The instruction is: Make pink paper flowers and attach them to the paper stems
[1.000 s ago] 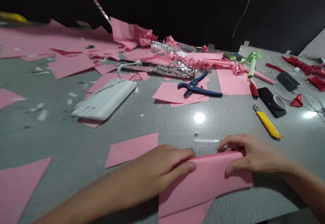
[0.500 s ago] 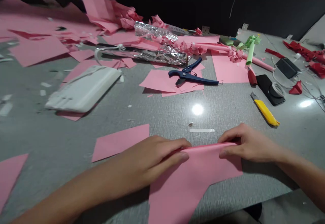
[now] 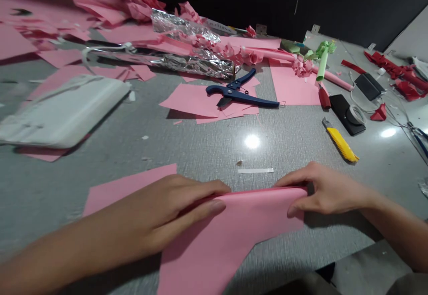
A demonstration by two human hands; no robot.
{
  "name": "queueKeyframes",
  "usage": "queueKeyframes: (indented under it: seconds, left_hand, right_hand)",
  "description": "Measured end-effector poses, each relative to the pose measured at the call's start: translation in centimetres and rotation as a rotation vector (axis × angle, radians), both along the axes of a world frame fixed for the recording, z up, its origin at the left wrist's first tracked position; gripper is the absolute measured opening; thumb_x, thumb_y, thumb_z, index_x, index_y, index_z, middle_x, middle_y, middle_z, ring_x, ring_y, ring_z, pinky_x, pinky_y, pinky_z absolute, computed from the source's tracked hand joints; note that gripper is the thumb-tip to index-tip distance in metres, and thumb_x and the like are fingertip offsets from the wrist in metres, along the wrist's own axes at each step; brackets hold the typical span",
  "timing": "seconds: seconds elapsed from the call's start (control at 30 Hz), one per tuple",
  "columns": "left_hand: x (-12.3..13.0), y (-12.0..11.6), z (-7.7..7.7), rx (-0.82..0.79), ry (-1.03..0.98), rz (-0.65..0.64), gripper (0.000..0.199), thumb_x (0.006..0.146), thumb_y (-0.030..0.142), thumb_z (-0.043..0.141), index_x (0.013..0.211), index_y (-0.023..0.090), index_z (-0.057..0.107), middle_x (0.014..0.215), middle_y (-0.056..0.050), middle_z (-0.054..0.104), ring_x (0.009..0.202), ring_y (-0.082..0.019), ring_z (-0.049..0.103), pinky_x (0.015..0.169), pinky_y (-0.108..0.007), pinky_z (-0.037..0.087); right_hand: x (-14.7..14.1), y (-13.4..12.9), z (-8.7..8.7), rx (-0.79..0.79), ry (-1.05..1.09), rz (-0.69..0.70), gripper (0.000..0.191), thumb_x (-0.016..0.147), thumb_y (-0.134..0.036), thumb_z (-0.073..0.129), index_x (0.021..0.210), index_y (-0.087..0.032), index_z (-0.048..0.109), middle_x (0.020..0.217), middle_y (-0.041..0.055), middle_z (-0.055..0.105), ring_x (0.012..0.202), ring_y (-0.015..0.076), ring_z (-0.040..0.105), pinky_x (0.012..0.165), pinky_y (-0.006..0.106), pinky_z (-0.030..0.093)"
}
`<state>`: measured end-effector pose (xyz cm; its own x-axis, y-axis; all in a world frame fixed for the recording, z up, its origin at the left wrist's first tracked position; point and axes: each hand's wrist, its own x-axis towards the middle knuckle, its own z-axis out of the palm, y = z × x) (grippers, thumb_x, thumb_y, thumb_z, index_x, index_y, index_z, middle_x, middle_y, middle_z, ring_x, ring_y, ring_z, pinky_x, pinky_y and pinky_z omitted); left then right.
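Note:
A sheet of pink paper (image 3: pixel 230 228) lies at the near edge of the grey table, its far edge curled over into a narrow roll or fold. My left hand (image 3: pixel 187 205) pinches that edge on the left, thumb on the near side and fingers behind. At the other end my right hand (image 3: pixel 321 190) grips the same edge between thumb and fingers. Beyond the paper lies a thin white strip (image 3: pixel 256 170). Another pink piece (image 3: pixel 133 188) sits partly under my left forearm.
Dark blue cutters (image 3: pixel 244 94) rest on pink scraps. A yellow utility knife (image 3: pixel 343 144) and a black phone-like slab (image 3: pixel 347 114) lie to the right. At left is a white padded packet (image 3: pixel 63 112). Crumpled foil (image 3: pixel 197 65) and pink paper flowers (image 3: pixel 247 56) line the back.
The view has turned slightly right, so the table things sit further left. Both hands keep hold of the paper edge; the right thumb is a little lower on the sheet.

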<state>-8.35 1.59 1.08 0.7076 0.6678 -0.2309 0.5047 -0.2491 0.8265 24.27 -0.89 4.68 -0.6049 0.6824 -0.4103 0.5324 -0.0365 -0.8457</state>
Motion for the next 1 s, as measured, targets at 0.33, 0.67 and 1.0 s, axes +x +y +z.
queueKeyframes:
  seconds: [0.33, 0.67, 1.0]
  left_hand:
    - [-0.3, -0.1, 0.3, 0.261, 0.026, -0.151, 0.044, 0.11, 0.048, 0.038, 0.107, 0.029, 0.078, 0.095, 0.001, 0.083, 0.074, -0.018, 0.074, 0.069, -0.027, 0.047]
    - [-0.4, -0.2, 0.6, 0.386, 0.023, -0.181, 0.044, 0.111, 0.047, 0.039, 0.108, 0.027, 0.078, 0.097, 0.001, 0.085, 0.073, -0.016, 0.076, 0.067, -0.023, 0.048]
    - [0.3, -1.0, 1.8, 0.258, 0.068, -0.146, 0.042, 0.109, 0.042, 0.042, 0.097, 0.025, 0.078, 0.089, -0.001, 0.082, 0.07, -0.018, 0.073, 0.069, -0.027, 0.05]
  right_hand:
    - [0.1, 0.0, -0.5, 0.043, -0.081, 0.011, 0.013, 0.093, -0.025, 0.078, 0.096, -0.015, 0.085, 0.073, -0.0002, 0.072, 0.066, 0.0136, 0.059, 0.062, 0.025, 0.043]
    - [0.1, -0.1, -0.2, -0.002, -0.051, -0.017, 0.021, 0.089, -0.035, 0.086, 0.102, -0.018, 0.085, 0.086, 0.0013, 0.078, 0.076, 0.0157, 0.064, 0.067, 0.025, 0.045]
    - [-0.4, -0.4, -0.4, 0.01, -0.015, -0.035, 0.021, 0.099, -0.03, 0.07, 0.099, -0.017, 0.085, 0.091, 0.0039, 0.083, 0.081, 0.018, 0.071, 0.073, 0.027, 0.05]
